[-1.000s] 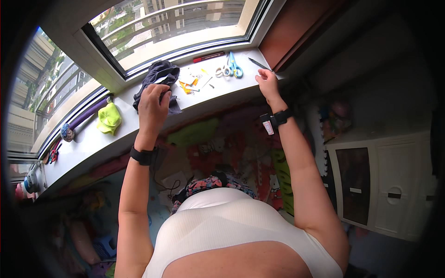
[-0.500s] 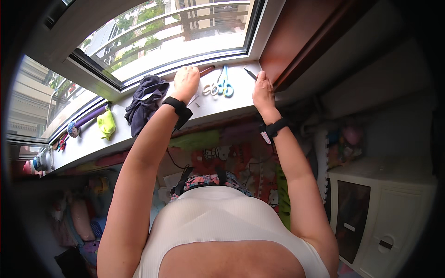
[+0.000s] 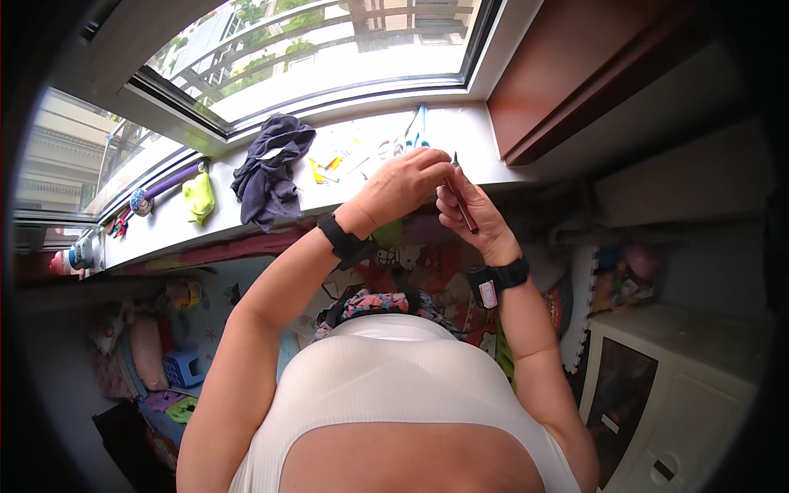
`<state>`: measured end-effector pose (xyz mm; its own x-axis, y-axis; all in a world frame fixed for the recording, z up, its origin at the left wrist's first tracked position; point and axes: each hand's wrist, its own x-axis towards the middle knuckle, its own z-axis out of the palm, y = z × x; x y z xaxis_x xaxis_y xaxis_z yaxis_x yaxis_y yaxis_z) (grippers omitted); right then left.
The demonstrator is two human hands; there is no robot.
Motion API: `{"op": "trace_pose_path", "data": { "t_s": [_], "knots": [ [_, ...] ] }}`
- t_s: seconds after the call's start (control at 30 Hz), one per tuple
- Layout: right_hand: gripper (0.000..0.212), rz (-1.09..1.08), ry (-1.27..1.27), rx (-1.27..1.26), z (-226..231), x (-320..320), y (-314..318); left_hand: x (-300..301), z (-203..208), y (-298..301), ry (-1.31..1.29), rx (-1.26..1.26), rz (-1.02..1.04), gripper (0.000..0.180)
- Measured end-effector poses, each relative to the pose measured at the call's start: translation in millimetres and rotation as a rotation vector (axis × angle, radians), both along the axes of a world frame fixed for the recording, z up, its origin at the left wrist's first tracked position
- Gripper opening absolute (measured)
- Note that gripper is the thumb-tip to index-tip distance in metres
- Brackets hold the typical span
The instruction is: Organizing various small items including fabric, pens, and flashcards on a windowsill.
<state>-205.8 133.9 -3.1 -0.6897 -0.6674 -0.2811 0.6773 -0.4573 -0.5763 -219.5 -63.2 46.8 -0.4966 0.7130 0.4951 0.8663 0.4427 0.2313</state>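
Steadily: red marker (image 3: 465,209), two hands

My right hand (image 3: 491,223) grasps it in front of the windowsill (image 3: 483,135); left hand (image 3: 401,182) has fingers bent near its upper end, hold unclear. I'd brace firmly right, touch lightly left, minding the dark tip (image 3: 455,158) alongside.

Below the glass window (image 3: 329,72): matt, wrinkled dark cloth (image 3: 267,177), smooth windowsill (image 3: 474,135), smooth plastic-looking red marker (image 3: 466,209). Right of the window: glossy wood-like panel (image 3: 588,74).

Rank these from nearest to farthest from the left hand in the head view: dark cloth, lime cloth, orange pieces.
1. Orange pieces, left of the left hand
2. Dark cloth, farther left
3. Lime cloth, farthest left
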Motion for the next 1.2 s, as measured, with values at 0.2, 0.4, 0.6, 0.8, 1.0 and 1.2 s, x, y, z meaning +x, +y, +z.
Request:
{"op": "trace_pose_path", "data": {
  "t_s": [0.2, 0.4, 0.6, 0.8, 1.0, 1.2],
  "knots": [
    [0.011, -0.407, -0.090, 0.090, 11, 10, -10, -30, -31, -14, -0.298, 0.003, 0.776, 0.033],
    [0.009, -0.455, -0.027, 0.037, -8, -1, -13, -63, -48, 12, -0.494, -0.153, 0.871, 0.046],
    [0.014, -0.529, -0.086, 0.051, -12, -8, -22, -57, -63, 10, -0.211, 0.015, 0.843, 0.016],
    [0.019, -0.615, -0.099, 0.168, -18, -14, -32, -54, -48, -5, -0.337, 0.017, 0.757, 0.018],
    [0.027, -0.622, -0.128, 0.247, -14, -14, -47, -78, -33, -17, -0.512, -0.218, 0.613, 0.027],
    [0.032, -0.602, -0.031, 0.407, -8, -9, -56, -73, -34, -15, -0.415, -0.213, 0.622, 0.041]
  ]
}}
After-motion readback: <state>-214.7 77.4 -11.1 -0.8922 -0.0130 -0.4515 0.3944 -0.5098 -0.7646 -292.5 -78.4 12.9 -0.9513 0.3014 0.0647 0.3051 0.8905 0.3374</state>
